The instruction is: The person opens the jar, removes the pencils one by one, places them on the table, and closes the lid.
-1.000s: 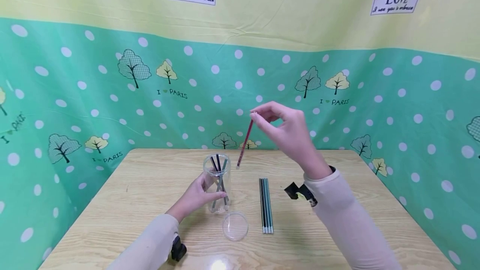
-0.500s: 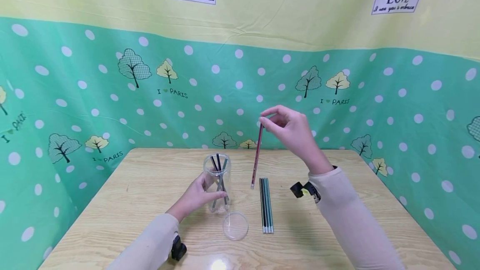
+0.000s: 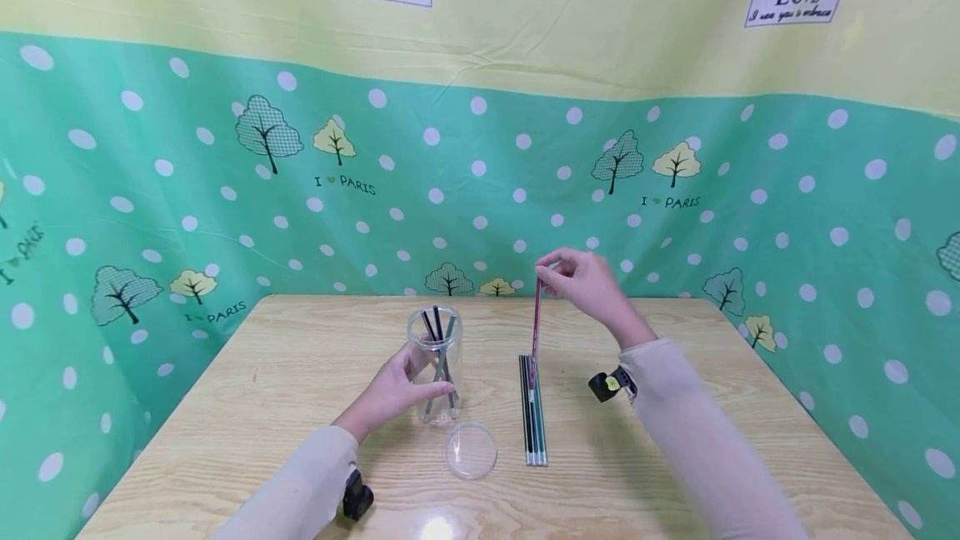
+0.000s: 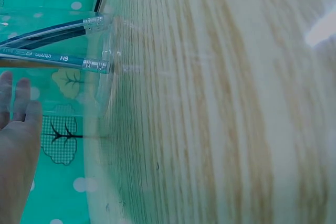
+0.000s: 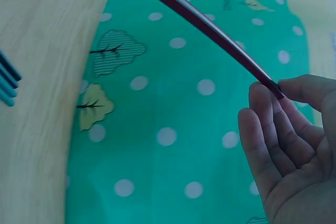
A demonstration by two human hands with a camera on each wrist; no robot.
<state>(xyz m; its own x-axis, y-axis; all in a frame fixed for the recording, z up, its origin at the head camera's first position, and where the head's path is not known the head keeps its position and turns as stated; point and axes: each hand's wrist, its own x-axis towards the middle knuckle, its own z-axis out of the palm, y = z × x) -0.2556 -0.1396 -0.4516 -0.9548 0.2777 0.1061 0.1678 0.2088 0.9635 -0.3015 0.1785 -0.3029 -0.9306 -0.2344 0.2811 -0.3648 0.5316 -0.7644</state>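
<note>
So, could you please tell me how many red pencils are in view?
1: the red pencil pinched in the right hand; the jar and the row of pencils show none.

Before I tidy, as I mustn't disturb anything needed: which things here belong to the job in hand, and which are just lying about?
Apparently in the job:
slim red pencil, pinched by the right hand
clear cylindrical jar holding pencils, gripped by the left hand
row of black and green pencils on the wood-grain table

Seemingly idle:
clear round lid, untouched
dotted green cloth
</note>
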